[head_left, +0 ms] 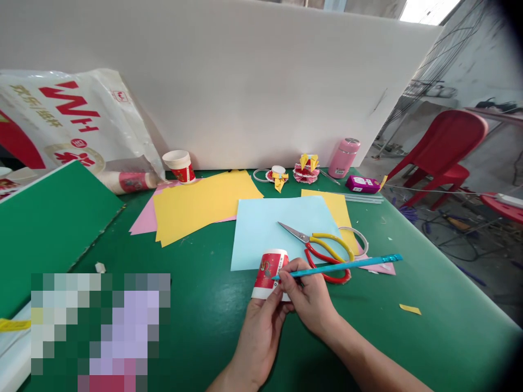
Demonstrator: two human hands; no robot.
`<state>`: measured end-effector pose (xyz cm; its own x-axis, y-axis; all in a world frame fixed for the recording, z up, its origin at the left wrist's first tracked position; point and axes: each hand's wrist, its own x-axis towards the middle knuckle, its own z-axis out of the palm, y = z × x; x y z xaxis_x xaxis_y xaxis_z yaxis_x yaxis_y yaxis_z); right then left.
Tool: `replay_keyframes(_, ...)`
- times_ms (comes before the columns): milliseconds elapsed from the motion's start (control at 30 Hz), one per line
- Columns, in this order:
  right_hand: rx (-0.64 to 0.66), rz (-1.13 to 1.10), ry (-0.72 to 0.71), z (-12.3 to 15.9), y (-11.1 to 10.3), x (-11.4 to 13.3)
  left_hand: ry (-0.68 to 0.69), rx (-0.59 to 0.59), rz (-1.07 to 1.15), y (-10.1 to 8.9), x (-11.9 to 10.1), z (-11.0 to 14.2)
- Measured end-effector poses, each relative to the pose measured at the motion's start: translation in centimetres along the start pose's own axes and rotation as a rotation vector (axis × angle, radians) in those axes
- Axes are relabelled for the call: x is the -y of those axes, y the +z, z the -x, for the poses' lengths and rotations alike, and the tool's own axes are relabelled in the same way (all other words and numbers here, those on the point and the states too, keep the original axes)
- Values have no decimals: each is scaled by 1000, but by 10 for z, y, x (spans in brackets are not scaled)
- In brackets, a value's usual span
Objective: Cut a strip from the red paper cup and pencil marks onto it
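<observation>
My left hand (259, 332) is closed round the lower part of a red and white paper cup (267, 269), with a printed figure on its side. In my right hand (312, 299) a blue pencil (339, 267) is pinched between thumb and fingers. Its left end is close to the cup's side; whether it touches I cannot tell. Just beyond my hands lie scissors (314, 242) with one yellow and one red handle, blades apart. They rest partly on a light blue sheet of paper (261, 223).
Yellow sheets (204, 201) over pink paper lie left of centre. Along the back stand a paper cup (180, 165), decorated paper pieces (306, 169) and a pink bottle (344, 158). A tape roll (363, 239) is at right. A green board (53, 228) and plastic bag (81, 120) occupy the left.
</observation>
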<state>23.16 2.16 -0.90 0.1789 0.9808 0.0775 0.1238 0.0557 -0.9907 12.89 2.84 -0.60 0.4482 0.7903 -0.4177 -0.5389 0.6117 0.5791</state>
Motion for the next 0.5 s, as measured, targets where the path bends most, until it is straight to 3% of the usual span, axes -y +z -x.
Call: replay_keyframes(500, -27, 162, -54, -2, 2, 2, -10, -39, -6, 0, 1, 0)
